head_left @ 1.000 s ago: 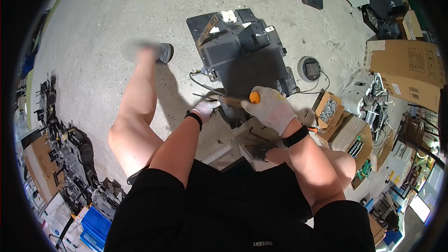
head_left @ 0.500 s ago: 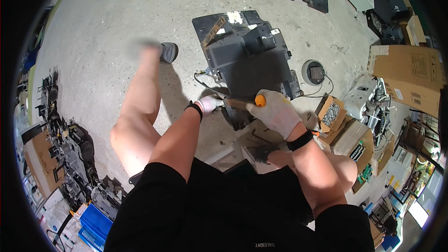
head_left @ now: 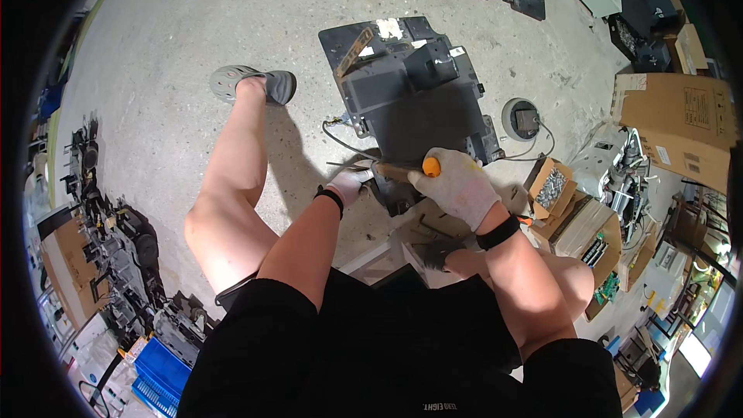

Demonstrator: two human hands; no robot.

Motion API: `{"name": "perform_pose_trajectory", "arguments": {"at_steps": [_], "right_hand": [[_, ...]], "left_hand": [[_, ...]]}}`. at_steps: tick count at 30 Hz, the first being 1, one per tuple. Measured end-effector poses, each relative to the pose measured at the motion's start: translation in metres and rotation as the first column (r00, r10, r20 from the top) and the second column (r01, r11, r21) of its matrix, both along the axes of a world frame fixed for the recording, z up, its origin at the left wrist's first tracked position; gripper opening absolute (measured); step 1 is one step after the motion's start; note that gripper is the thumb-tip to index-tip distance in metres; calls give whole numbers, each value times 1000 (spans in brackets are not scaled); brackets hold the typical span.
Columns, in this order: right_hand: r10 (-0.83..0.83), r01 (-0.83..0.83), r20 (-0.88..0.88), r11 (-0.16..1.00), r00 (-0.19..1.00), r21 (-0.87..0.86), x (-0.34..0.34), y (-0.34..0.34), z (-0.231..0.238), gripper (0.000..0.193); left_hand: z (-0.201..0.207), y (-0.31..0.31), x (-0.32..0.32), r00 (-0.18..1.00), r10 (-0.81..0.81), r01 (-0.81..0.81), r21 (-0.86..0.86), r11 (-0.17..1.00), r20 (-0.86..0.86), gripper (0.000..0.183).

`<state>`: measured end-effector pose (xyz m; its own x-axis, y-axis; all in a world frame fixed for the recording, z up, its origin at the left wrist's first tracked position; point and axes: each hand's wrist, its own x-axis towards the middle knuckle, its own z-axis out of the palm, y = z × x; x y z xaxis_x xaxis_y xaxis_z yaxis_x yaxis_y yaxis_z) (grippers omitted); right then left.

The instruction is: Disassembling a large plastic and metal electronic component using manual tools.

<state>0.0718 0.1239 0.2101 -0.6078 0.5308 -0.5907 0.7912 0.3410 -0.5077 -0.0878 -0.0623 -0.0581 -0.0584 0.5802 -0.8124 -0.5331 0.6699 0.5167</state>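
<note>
Black panel [head_left: 426, 124] is laid on the concrete floor [head_left: 178, 46], directly ahead of both hands, and its long axis is directed away from the person, with the far end leaned a little to the left. The right hand [head_left: 457, 186] is placed over the near edge of the panel, toward the right corner; the left hand [head_left: 350, 186] is held just beside the near left corner, so the panel is overlapped more by the right one. Within the grip of the right hand an orange-ended tool [head_left: 431, 167] is firmly grasped. A brown strip [head_left: 393, 173] is stretched crosswise between the two hands, along the near edge; whether it is joined to the tool cannot be told. The fingers of the left hand are curled at its left end, but what is pinched there is hidden.

As for labels, a white patch [head_left: 389, 29] is seen by the far edge of the panel and a small white label [head_left: 457, 52] by its far right corner; no writing on them can be read. Printed marks are carried by the large carton [head_left: 672, 120], and pale lettering [head_left: 439, 407] by the black shirt [head_left: 352, 348].
</note>
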Motion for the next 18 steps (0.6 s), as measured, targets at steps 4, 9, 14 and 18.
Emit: {"name": "perform_pose_trajectory", "arguments": {"at_steps": [4, 9, 14, 18], "right_hand": [[-6, 6, 2, 1000, 1000, -3, -3, -2, 3, 44], [-22, 22, 19, 1000, 1000, -2, -1, 0, 6, 44], [-34, 35, -36, 999, 999, 15, -1, -5, -2, 45], [-56, 57, -66, 998, 996, 6, 5, -1, -6, 40]], "left_hand": [[-17, -14, 4, 996, 94, -94, -7, 996, -2, 13], [-19, -8, 7, 996, 88, -87, -27, 996, 25, 13], [-41, -8, -19, 985, -159, 162, 39, 986, -66, 14], [-32, -11, 11, 999, -30, 31, 73, 997, -28, 14]]}}
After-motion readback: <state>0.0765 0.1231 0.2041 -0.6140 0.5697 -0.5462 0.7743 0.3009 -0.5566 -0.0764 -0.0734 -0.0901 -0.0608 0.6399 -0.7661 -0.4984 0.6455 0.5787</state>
